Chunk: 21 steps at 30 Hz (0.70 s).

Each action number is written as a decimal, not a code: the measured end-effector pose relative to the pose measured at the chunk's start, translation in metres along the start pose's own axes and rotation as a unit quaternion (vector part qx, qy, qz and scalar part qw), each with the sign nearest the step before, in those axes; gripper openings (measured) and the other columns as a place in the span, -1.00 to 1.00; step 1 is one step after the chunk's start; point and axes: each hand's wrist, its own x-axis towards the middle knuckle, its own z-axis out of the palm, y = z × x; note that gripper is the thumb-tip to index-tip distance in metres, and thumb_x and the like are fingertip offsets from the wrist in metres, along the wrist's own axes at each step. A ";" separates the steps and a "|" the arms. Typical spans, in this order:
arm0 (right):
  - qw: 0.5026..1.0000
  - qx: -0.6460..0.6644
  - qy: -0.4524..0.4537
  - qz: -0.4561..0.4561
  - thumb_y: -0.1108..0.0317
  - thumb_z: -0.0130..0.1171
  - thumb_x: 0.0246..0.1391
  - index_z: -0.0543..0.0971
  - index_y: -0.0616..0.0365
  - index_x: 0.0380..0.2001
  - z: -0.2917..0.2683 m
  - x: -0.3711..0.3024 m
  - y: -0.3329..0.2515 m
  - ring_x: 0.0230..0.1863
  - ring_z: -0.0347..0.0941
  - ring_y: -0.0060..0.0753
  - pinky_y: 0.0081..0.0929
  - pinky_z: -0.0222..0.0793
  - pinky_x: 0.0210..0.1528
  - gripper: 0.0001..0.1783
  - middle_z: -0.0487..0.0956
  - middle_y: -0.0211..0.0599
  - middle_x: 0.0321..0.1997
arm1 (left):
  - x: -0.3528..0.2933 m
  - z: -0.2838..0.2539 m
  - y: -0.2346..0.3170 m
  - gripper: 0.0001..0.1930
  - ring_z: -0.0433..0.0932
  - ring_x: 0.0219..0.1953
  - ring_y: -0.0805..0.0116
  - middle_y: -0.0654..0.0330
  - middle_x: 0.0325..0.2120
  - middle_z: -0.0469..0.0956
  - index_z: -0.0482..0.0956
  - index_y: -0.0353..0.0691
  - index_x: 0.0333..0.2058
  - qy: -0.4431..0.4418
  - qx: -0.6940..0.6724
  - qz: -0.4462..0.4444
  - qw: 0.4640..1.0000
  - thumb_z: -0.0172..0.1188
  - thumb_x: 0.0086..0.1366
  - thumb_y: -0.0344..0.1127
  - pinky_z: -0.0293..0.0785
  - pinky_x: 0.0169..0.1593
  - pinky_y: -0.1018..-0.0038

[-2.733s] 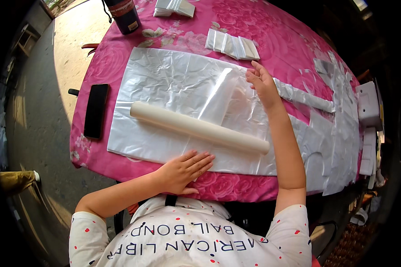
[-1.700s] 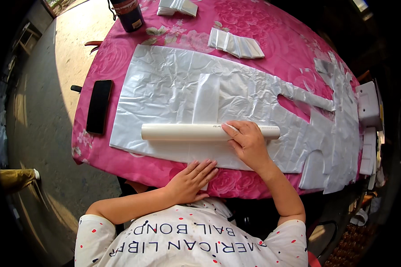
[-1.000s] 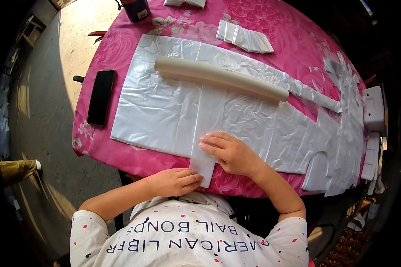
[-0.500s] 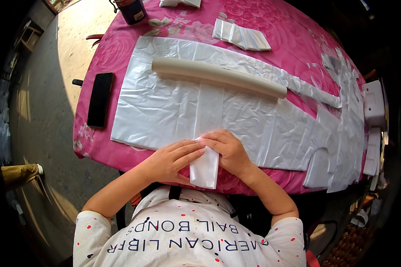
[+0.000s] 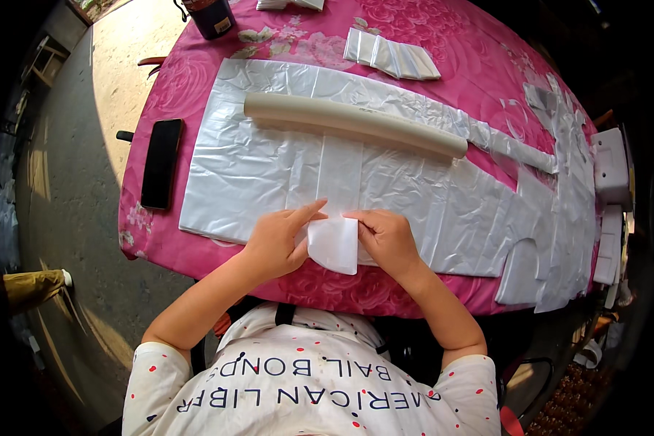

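Folded white plastic strip (image 5: pixel 333 247) is lying at the near edge of the larger white plastic sheets (image 5: pixel 232 182), between the two hands. The left hand (image 5: pixel 275 240) is holding thumb and forefinger wide at its left edge; the right hand (image 5: pixel 386 238) is pinching its right edge narrowly. Farther off, an off-white tube (image 5: pixel 356 125) is lying across the sheets. A black phone (image 5: pixel 162 163) is resting left.
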 end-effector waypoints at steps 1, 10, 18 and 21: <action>0.997 0.029 -0.002 0.072 0.45 0.17 -0.06 0.60 0.23 -0.39 0.000 0.004 -0.002 -0.53 0.49 -0.30 -0.48 0.39 -0.45 -0.87 0.58 -0.21 -0.53 | 0.002 0.000 0.002 -0.49 0.46 -0.04 0.07 -0.01 -0.05 0.46 0.31 -0.34 0.06 0.036 -0.075 -0.033 0.996 0.11 0.12 -0.30 0.36 0.02 0.30; 0.953 0.131 -0.041 0.270 0.35 0.14 0.00 0.55 0.31 -0.42 -0.002 0.027 -0.001 -0.60 0.49 -0.49 -0.57 0.36 -0.50 -0.80 0.58 -0.23 -0.59 | 0.001 0.026 0.009 -0.24 -0.01 0.29 0.00 -0.11 0.24 0.02 0.02 -0.43 0.21 0.006 0.275 0.108 0.955 0.00 0.18 -0.01 -0.11 0.29 0.17; 0.989 -0.122 0.004 0.083 0.36 0.29 -0.18 0.51 0.23 -0.22 -0.002 0.017 -0.011 -0.25 0.49 -0.29 -0.41 0.40 -0.21 -0.62 0.56 -0.18 -0.24 | -0.001 0.040 0.003 -0.19 -0.08 0.32 0.05 -0.11 0.25 -0.01 0.04 -0.43 0.20 -0.024 0.310 0.050 0.949 0.03 0.13 0.04 -0.20 0.32 0.19; 0.942 -0.254 0.065 -0.209 0.39 0.31 -0.26 0.48 0.18 -0.10 -0.004 0.015 0.005 -0.02 0.39 -0.19 -0.33 0.34 -0.02 -0.47 0.47 -0.14 -0.04 | 0.004 0.036 0.002 -0.26 0.06 0.27 0.07 -0.09 0.21 0.10 0.13 -0.42 0.16 -0.004 0.288 0.061 0.956 0.11 0.09 -0.09 -0.10 0.30 0.22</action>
